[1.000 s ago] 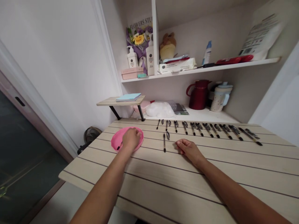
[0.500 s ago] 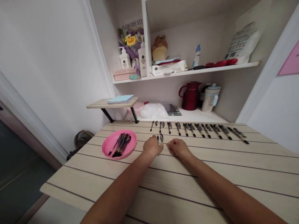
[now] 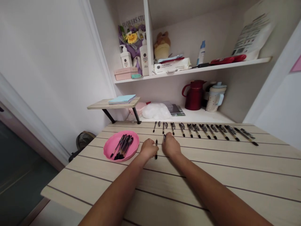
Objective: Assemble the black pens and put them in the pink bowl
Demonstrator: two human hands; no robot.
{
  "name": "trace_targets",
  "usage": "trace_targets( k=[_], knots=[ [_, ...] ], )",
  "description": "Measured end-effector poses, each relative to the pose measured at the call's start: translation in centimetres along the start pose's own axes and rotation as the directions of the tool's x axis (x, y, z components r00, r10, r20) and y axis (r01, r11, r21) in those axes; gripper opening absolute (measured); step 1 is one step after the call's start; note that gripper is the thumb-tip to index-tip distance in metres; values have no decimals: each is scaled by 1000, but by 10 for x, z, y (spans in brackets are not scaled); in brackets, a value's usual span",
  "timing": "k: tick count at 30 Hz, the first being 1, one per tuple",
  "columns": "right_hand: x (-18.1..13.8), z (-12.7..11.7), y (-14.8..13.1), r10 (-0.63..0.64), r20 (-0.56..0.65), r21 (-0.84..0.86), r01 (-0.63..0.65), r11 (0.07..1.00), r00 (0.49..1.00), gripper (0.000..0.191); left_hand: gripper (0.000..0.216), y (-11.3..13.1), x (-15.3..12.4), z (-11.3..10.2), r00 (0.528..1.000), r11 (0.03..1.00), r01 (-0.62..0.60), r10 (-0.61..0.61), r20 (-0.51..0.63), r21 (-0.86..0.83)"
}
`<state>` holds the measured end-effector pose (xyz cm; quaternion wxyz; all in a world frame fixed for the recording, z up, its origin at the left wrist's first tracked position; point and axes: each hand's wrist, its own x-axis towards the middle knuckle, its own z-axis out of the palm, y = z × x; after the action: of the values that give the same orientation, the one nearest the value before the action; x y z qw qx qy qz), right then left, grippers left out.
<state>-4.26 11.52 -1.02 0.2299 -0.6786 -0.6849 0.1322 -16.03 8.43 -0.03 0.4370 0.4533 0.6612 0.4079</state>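
My left hand (image 3: 149,149) is closed, with a black-tipped pen (image 3: 156,150) at its fingertips, pointing away from me just above or on the table. Close by on the right, my right hand (image 3: 171,145) has its fingers pinched on a small dark pen cap (image 3: 164,137), partly hidden by the fingers. Beyond both hands, a row of uncapped pens (image 3: 182,130) runs to the right, with caps (image 3: 166,125) lying beside them. To the left, a pink scalloped dish (image 3: 108,142) holds a bundle of several capped-looking pens (image 3: 122,146).
The slatted wooden table (image 3: 98,175) carries a small raised stand (image 3: 96,106) with blue paper (image 3: 122,99) at back left. Behind stand a red jug (image 3: 194,95), a pale tumbler (image 3: 214,99) and a white plastic bag (image 3: 156,111). A loaded shelf (image 3: 211,67) hangs above.
My left hand has shifted left with the pen, which now lies apart from the cap. My right hand has moved left and forward onto the cap. The view has shifted slightly.
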Motion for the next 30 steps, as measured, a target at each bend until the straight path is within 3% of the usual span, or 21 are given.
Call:
trace_targets(
  k=[6,10,12,15,17,20,23,30],
  knots=[
    [-16,-7,16,-12,4,34,12,999,1000,27,9,4,-8,-5,983,931,100,-36,182,-352],
    [-23,-18,43,-68,-14,315,69,947,998,11,13,6,-29,-3,951,867,177,-29,308,-466],
    [-22,-25,55,-3,25,599,-13,801,1000,7,16,4,-43,5,907,846,263,-53,418,-464],
    [-19,-35,69,48,143,920,-150,361,989,14,18,-3,-64,20,849,861,287,-24,528,-421],
    [-19,-38,74,-1,162,977,-161,137,987,21,20,-7,-73,29,850,898,218,17,526,-382],
    [-22,-37,79,-38,178,983,-180,-26,983,26,21,-11,-76,37,880,934,140,34,474,-329],
    [-24,-34,79,-45,191,978,-194,-77,981,28,21,-12,-73,38,897,944,115,35,440,-308],
    [-26,-35,76,-69,178,981,-182,-68,982,27,20,-9,-74,38,908,952,119,11,418,-282]
  ],
)
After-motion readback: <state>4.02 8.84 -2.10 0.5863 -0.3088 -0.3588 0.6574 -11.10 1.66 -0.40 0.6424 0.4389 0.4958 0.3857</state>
